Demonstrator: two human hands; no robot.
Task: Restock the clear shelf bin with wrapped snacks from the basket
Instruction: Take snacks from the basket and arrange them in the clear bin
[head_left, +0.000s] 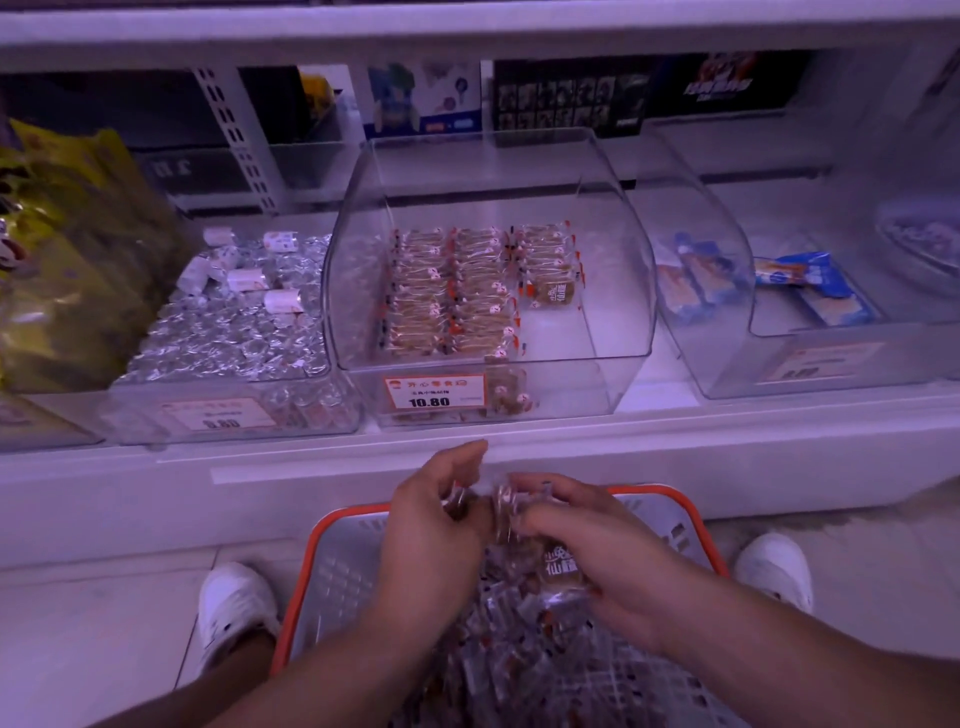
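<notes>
Your left hand (436, 512) and right hand (576, 535) gripped a bunch of wrapped snacks (501, 512) between curled fingers, above the basket (670, 512). The clear shelf bin (618, 291) stood straight ahead and higher, both hands about equally near, its right column unfilled.

- A white shop shelf (675, 415) is carrying a row of clear plastic bins (613, 270), a yellow snack bag (67, 270) sitting at its left end.
- The pale tiled floor (104, 623) is bearing a grey, orange-rimmed basket (332, 561).
</notes>
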